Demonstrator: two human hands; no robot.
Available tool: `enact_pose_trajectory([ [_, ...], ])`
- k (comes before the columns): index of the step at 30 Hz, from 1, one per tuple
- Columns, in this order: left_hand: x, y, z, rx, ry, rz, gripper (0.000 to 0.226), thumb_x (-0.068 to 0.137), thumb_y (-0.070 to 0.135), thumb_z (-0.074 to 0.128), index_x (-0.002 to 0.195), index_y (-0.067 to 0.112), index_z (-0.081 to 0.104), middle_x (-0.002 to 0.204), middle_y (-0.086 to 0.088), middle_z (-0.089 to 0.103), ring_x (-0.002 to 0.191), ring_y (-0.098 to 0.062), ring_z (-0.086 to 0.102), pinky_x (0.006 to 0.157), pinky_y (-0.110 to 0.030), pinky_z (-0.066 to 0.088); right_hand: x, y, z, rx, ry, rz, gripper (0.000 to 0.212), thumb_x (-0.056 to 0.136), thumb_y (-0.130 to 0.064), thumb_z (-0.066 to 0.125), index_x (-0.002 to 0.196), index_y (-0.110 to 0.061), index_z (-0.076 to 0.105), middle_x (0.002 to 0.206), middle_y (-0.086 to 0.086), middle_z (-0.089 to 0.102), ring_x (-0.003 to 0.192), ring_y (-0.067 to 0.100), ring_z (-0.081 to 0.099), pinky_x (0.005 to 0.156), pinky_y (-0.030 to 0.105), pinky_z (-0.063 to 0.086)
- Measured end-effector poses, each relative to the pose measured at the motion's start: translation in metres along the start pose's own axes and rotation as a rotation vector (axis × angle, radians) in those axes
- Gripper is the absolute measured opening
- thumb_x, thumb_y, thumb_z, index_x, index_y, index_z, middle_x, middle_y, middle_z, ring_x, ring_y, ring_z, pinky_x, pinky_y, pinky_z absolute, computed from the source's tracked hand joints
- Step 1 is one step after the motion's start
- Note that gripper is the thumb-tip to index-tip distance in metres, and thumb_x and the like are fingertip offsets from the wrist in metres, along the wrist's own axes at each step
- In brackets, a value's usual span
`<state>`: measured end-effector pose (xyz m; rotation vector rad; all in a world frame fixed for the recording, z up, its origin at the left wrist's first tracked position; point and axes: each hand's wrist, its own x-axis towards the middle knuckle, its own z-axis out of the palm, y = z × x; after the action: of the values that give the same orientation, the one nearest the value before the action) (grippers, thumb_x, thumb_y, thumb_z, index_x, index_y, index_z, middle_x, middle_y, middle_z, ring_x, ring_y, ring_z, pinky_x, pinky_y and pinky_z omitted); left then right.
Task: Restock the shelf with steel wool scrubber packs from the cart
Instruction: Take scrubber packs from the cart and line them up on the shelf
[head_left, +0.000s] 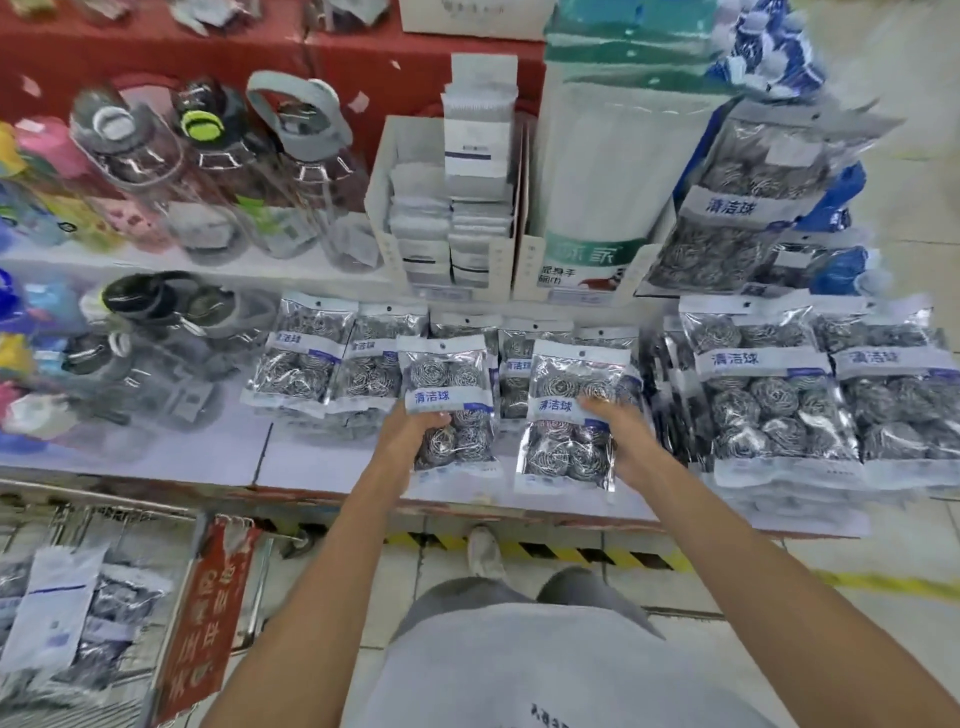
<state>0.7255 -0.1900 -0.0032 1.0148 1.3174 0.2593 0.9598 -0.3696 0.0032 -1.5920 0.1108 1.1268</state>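
Note:
My left hand (410, 431) grips a clear pack of steel wool scrubbers (451, 387) by its left edge, held upright over the low shelf (311, 467). My right hand (618, 431) grips a second such pack (569, 447) by its right edge, beside the first. Behind them several more scrubber packs (311, 358) stand in a row on the shelf. Larger scrubber packs (774, 395) are stacked to the right. The cart (130, 525) at the lower left holds more packs (67, 618).
Plastic water bottles (218, 166) fill the upper and lower shelves at left. White cardboard display boxes (384, 208) of cloths stand at the back centre, with a tall scrubber pack (737, 208) leaning at the right. A red sign (208, 613) hangs on the cart. Black-and-yellow floor tape (571, 551) runs under the shelf.

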Motion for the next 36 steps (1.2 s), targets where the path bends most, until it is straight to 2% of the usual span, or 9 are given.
enact_pose_trajectory([
  [4,0.033,0.019,0.009,0.022,-0.018,-0.013,0.047,0.084,0.013,0.083,0.121,0.024,0.057,0.107,0.012,0.064,0.106,-0.017,0.059,0.098,-0.038,0.04,0.032,-0.018,0.013,-0.063,-0.018,0.033,0.102,0.078,-0.033,0.087,0.159,-0.009,0.03,0.132,0.014,0.062,0.12,0.032,0.058,0.12,0.052,0.032],
  [10,0.068,0.037,0.028,0.112,-0.019,-0.042,0.082,0.086,0.016,0.082,0.156,0.017,0.039,0.153,-0.008,0.051,0.141,-0.034,0.048,0.119,-0.055,0.036,0.078,-0.035,0.032,-0.171,0.039,0.078,0.102,0.08,-0.039,0.086,0.16,-0.013,0.028,0.157,0.014,0.044,0.141,0.034,0.045,0.119,0.056,0.036],
  [17,0.098,0.044,0.041,0.208,0.01,-0.021,0.091,0.087,0.017,0.082,0.162,0.027,0.03,0.164,-0.007,0.036,0.148,-0.033,0.038,0.122,-0.055,0.032,0.119,-0.044,0.057,-0.262,0.051,0.076,0.097,0.088,-0.039,0.079,0.163,-0.019,0.022,0.165,0.013,0.035,0.145,0.038,0.041,0.116,0.049,0.038],
  [20,0.111,0.044,0.043,0.277,0.035,0.011,0.073,0.088,0.013,0.081,0.151,0.021,0.045,0.119,0.012,0.063,0.13,-0.027,0.056,0.114,-0.043,0.042,0.128,-0.047,0.065,-0.308,0.088,0.044,0.092,0.088,-0.034,0.08,0.162,-0.018,0.028,0.165,0.011,0.036,0.149,0.038,0.036,0.122,0.057,0.031],
  [22,0.114,0.045,0.043,0.356,0.073,0.05,0.07,0.087,0.012,0.081,0.148,0.021,0.047,0.098,0.024,0.053,0.101,-0.014,0.064,0.093,-0.029,0.055,0.132,-0.046,0.065,-0.321,0.13,-0.01,0.087,0.087,-0.027,0.082,0.159,-0.017,0.034,0.163,0.011,0.039,0.147,0.037,0.039,0.122,0.054,0.029],
  [24,0.116,0.045,0.044,0.403,0.104,0.095,0.07,0.088,0.016,0.082,0.148,0.019,0.047,0.1,0.022,0.055,0.088,-0.005,0.057,0.082,-0.018,0.047,0.134,-0.045,0.063,-0.318,0.175,-0.031,0.082,0.087,-0.022,0.082,0.156,-0.014,0.039,0.159,0.013,0.043,0.144,0.036,0.043,0.119,0.05,0.032],
  [30,0.113,0.041,0.045,0.474,0.134,0.086,0.062,0.093,0.022,0.077,0.147,0.013,0.048,0.134,-0.006,0.063,0.113,-0.025,0.061,0.097,-0.036,0.046,0.137,-0.041,0.068,-0.318,0.224,-0.035,0.076,0.09,-0.019,0.081,0.154,-0.011,0.041,0.157,0.013,0.046,0.143,0.034,0.043,0.121,0.046,0.033],
  [33,0.113,0.041,0.044,0.519,0.122,0.109,0.06,0.094,0.022,0.076,0.147,0.012,0.048,0.132,-0.008,0.065,0.082,-0.009,0.06,0.087,-0.031,0.046,0.135,-0.042,0.069,-0.395,0.212,-0.044,0.077,0.091,-0.024,0.079,0.156,-0.011,0.038,0.157,0.012,0.046,0.143,0.034,0.044,0.121,0.046,0.034],
  [36,0.108,0.04,0.041,0.556,0.117,0.172,0.066,0.095,0.022,0.075,0.152,0.012,0.042,0.122,0.003,0.063,0.086,-0.006,0.052,0.084,-0.027,0.043,0.128,-0.046,0.063,-0.496,0.154,-0.051,0.084,0.094,-0.028,0.077,0.16,-0.011,0.03,0.159,0.013,0.043,0.144,0.035,0.043,0.118,0.046,0.035],
])
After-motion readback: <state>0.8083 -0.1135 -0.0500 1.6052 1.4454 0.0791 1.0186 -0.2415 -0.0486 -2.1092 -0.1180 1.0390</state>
